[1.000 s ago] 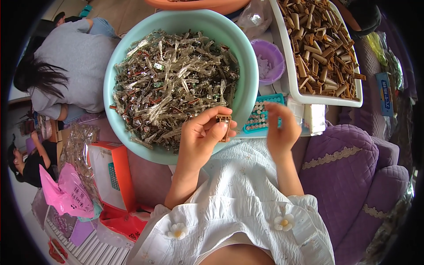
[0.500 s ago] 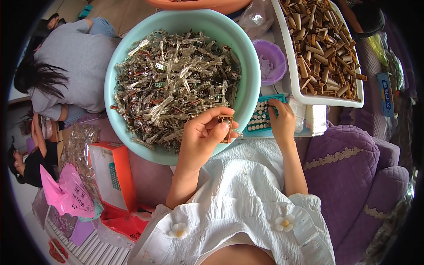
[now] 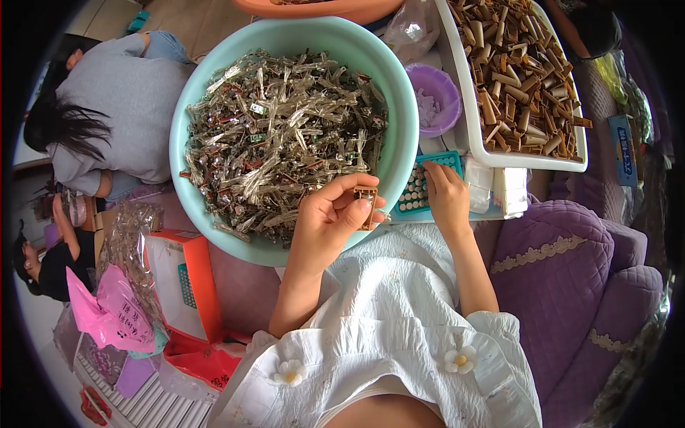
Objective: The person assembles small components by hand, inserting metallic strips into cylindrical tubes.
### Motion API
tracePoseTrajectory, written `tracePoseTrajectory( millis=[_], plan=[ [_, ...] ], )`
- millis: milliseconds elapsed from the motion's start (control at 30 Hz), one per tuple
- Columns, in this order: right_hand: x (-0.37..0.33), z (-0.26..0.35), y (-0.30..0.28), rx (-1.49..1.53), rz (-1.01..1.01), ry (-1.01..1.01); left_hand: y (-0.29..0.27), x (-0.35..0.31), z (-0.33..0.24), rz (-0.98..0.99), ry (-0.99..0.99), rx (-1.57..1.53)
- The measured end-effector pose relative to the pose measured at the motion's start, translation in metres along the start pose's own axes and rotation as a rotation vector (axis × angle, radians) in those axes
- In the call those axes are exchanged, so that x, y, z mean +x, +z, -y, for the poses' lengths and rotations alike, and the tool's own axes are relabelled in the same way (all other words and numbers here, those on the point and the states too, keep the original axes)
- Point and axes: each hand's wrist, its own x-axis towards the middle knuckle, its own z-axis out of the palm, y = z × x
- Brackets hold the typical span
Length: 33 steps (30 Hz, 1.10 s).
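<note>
My left hand (image 3: 332,217) is closed around a small brown plastic casing (image 3: 366,205), held upright over the near right rim of the pale green basin (image 3: 412,107). The casing's open side shows small parts inside, too small to name. Beside it, my right hand (image 3: 451,194) reaches over a teal tray (image 3: 452,158) holding rows of small round pale pieces (image 3: 413,196), like button cells. Its fingertips are drawn together at the tray; what they pinch, if anything, is hidden. Wired parts (image 3: 278,143) in clear wrapping, some with little circuit boards, heap up in the basin.
A white bin (image 3: 476,139) full of brown curved plastic shells (image 3: 517,78) stands at the far right. Between it and the basin sits a purple bowl (image 3: 454,93) with white bits. An orange box (image 3: 200,278) lies left; a person in grey (image 3: 128,107) bends beyond it.
My right hand has shifted slightly left and farther over the teal tray, its fingers now covering more of the pieces. My left hand keeps the brown casing in nearly the same place.
</note>
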Motion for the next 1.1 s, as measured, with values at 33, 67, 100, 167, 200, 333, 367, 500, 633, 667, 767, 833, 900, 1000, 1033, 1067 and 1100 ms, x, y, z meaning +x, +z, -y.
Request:
tracePoseTrajectory(
  millis=[33, 67, 100, 167, 200, 333, 367, 500, 633, 667, 767, 833, 900, 1000, 1033, 1067, 1100],
  plan=[
    [-0.001, -0.001, 0.001, 0.005, 0.002, -0.008, 0.000, 0.000, 0.001, 0.000, 0.002, 0.008],
    [-0.002, -0.002, 0.002, 0.005, 0.002, -0.008, 0.000, 0.000, 0.001, 0.000, 0.003, 0.009],
    [-0.002, -0.003, 0.002, 0.036, 0.003, 0.020, 0.001, -0.001, 0.002, 0.009, -0.002, -0.004],
    [0.000, -0.001, 0.002, 0.066, 0.002, 0.046, 0.002, 0.000, 0.001, 0.018, -0.004, -0.016],
    [0.000, 0.004, -0.002, 0.179, -0.051, 0.139, 0.004, -0.001, -0.001, 0.020, -0.017, -0.012],
    [0.004, 0.057, -0.024, 0.683, -0.343, 0.251, 0.004, -0.005, 0.000, 0.033, -0.043, -0.012],
    [0.005, 0.071, -0.029, 0.682, -0.343, 0.252, 0.006, -0.005, 0.000, 0.049, -0.048, -0.004],
    [0.015, 0.101, -0.032, 0.735, -0.415, -0.118, 0.012, -0.007, -0.002, 0.034, -0.017, 0.045],
    [0.017, 0.107, -0.036, 0.605, -0.357, -0.187, 0.017, -0.011, -0.003, -0.011, 0.013, 0.147],
    [0.018, 0.107, -0.034, 0.620, -0.386, -0.226, 0.019, -0.011, -0.003, -0.014, 0.016, 0.107],
    [0.018, 0.105, -0.034, 0.630, -0.394, -0.261, 0.021, -0.013, -0.001, -0.048, -0.016, 0.084],
    [0.016, 0.102, -0.035, 0.615, -0.388, -0.283, 0.024, -0.013, -0.003, -0.041, -0.014, 0.069],
    [0.013, 0.102, -0.034, 0.597, -0.384, -0.307, 0.024, -0.015, -0.004, -0.032, -0.011, 0.054],
    [0.015, 0.098, -0.033, 0.526, -0.391, -0.358, 0.028, -0.010, -0.004, -0.066, 0.008, 0.090],
    [0.016, 0.099, -0.031, 0.521, -0.393, -0.364, 0.027, -0.011, -0.005, -0.061, 0.013, 0.088],
    [0.017, 0.099, -0.029, 0.521, -0.420, -0.379, 0.025, -0.012, -0.005, -0.060, 0.023, 0.123],
    [0.018, 0.099, -0.028, 0.521, -0.447, -0.394, 0.024, -0.012, -0.004, -0.059, 0.032, 0.159]
  ],
)
